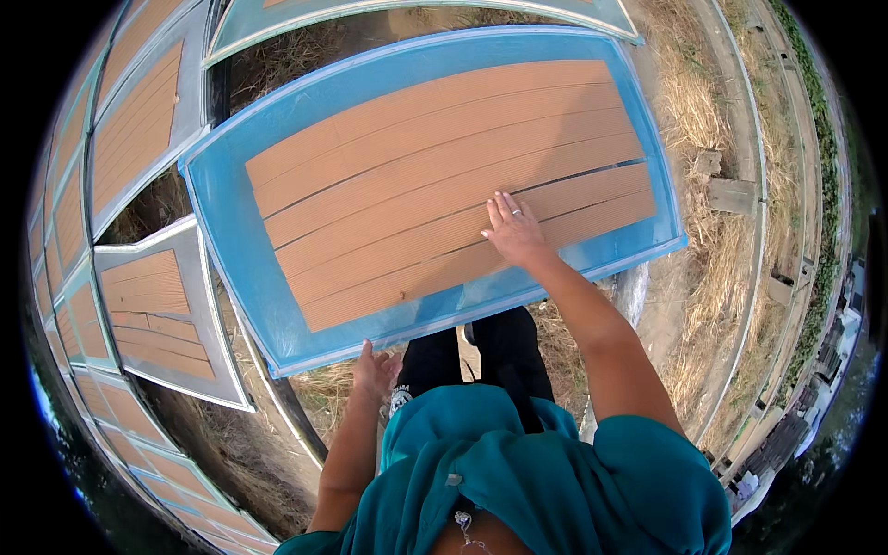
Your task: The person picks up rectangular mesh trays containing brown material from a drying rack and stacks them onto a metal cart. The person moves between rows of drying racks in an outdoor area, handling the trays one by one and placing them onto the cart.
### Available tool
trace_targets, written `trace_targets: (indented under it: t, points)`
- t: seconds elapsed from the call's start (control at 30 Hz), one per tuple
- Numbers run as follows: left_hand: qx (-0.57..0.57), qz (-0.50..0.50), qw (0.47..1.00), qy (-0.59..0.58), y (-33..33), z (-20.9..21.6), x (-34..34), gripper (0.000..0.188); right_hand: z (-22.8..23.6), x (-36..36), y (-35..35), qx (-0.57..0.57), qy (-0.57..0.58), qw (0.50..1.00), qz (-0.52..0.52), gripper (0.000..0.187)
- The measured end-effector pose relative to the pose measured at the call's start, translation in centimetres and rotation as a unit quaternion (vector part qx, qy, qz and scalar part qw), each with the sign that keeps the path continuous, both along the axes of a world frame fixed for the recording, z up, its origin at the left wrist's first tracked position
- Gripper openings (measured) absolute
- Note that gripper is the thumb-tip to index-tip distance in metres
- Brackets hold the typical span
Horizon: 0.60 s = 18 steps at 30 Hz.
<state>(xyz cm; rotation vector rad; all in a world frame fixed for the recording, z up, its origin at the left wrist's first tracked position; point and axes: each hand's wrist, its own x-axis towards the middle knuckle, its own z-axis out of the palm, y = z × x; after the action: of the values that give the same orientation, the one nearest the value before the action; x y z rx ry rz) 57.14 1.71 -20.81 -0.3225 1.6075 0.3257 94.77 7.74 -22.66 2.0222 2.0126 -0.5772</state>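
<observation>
A large blue mesh tray point(227, 190) with a pale blue rim lies tilted in front of me. Across its mesh are several long, finely ribbed orange-brown sheets point(416, 157), side by side with narrow dark gaps between some. My right hand point(518, 231), with a ring on one finger, rests flat on the nearer sheets, right of the middle, fingers stretched out. By the tray's near edge is my left hand point(375, 372), thumb up at the rim and fingers apart. Whether it touches the rim I cannot tell. A small dark speck shows on the nearest sheet.
Similar framed trays point(166, 314) with ribbed sheets stand in rows to the left, and another tray point(407, 11) adjoins the far side. Dry straw point(712, 240) covers the ground at right, beside a pale rail point(757, 203). A wooden post point(291, 416) stands below left.
</observation>
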Motion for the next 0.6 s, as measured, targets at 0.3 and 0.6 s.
trace_targets:
  t: [0.3, 0.6]
  points:
    - [0.007, 0.046, 0.999, -0.025, 0.8, -5.2, -1.8, 0.07, -0.2, 1.3, 5.9, -0.185, 0.087, 0.979, 0.011, 0.052]
    - [-0.024, 0.178, 0.983, 0.042, 2.7, -3.7, 0.6, 0.075, 3.5, 4.1, 9.5, -0.404, 0.387, 0.827, -0.053, 0.027]
